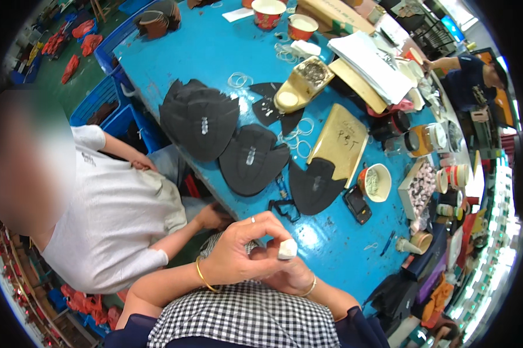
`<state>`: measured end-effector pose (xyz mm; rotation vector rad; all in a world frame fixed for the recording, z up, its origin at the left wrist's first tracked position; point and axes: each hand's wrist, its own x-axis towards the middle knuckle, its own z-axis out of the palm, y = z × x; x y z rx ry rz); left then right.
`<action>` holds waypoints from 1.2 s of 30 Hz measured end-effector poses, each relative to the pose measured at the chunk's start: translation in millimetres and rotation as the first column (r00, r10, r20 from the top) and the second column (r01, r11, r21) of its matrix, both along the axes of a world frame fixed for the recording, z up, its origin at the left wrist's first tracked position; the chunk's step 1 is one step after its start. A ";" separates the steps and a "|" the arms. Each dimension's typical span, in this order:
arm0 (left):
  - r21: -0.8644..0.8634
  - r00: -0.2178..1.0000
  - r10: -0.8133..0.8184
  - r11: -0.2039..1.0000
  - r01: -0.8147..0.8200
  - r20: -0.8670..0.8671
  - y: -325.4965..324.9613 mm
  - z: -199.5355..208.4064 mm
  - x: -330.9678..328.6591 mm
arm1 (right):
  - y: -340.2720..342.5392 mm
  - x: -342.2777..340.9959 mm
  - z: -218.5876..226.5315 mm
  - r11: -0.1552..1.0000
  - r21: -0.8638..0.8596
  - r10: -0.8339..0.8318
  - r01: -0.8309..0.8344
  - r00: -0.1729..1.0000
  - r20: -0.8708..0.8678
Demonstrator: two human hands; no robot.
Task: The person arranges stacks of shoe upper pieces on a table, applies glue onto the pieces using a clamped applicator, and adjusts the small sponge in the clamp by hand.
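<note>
Over my checked apron [244, 319], my two hands are close together near the table's front edge. My left hand [241, 246], with a ring and a gold bangle, pinches a small whitish block [287, 249] at its fingertips. Just behind and below it is my right hand [296, 277]; its fingers are mostly hidden by the left. On the blue table [331, 243] ahead lie a stack of black curved fabric pieces [195, 110], a second black piece [247, 153] and a third [316, 188]. A thin black looped item [285, 210] rests nearest my left hand.
Another person [110, 203] sits at my left, beside blue crates [99, 104]. A bowl of small pieces [376, 182], a black handheld device [357, 204], a tan board [340, 142] and a tape dispenser-like tool [302, 84] stand ahead. Jars [427, 139] crowd the right.
</note>
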<state>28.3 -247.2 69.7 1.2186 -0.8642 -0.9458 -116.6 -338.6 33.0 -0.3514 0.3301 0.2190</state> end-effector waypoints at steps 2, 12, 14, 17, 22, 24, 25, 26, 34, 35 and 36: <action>0.080 0.998 -0.023 0.996 0.028 -0.066 3.6 -1.5 1.4 | 5.3 1.5 4.0 0.991 0.092 -0.094 0.100 0.993 -0.076; -0.014 0.965 -0.083 0.997 0.082 -0.247 7.6 -28.5 11.3 | -2.1 2.2 2.6 0.928 -0.201 -0.296 0.315 0.948 0.121; -0.029 0.971 -0.094 0.996 0.090 -0.221 5.8 -27.8 12.5 | -4.4 3.2 4.0 0.873 -0.321 -0.332 0.366 0.930 0.158; -0.029 0.973 -0.083 0.996 0.079 -0.215 10.2 -25.5 10.5 | -0.5 2.9 5.4 0.878 -0.324 -0.320 0.352 0.936 0.147; -0.077 0.982 -0.112 0.992 0.101 -0.155 17.1 -22.0 8.8 | 2.1 -3.6 3.3 0.897 -0.333 -0.265 0.290 0.957 0.120; -0.042 0.978 -0.087 0.996 0.081 -0.189 18.9 -19.9 6.7 | 1.1 -7.5 -5.1 0.899 -0.378 -0.183 0.221 0.974 0.134; -0.029 0.981 -0.067 0.998 0.063 -0.184 20.1 -19.5 5.2 | 3.5 -5.3 1.3 0.896 -0.396 -0.185 0.200 0.980 0.076; -0.030 0.980 -0.064 0.998 0.060 -0.187 21.7 -20.7 4.5 | 5.2 -4.3 1.7 0.896 -0.398 -0.181 0.195 0.981 0.073; -0.030 0.982 0.042 0.998 -0.048 -0.185 34.5 -17.5 -1.4 | 19.5 -3.3 5.1 0.843 -0.520 -0.137 0.136 0.990 0.036; -0.033 0.983 0.057 0.997 -0.064 -0.177 35.4 -17.5 -4.1 | 20.6 -3.6 3.0 0.867 -0.475 -0.128 0.152 0.988 0.082; -0.037 0.983 0.073 0.996 -0.081 -0.169 36.6 -17.2 -6.2 | 22.6 -3.9 0.6 0.863 -0.484 -0.122 0.146 0.989 0.082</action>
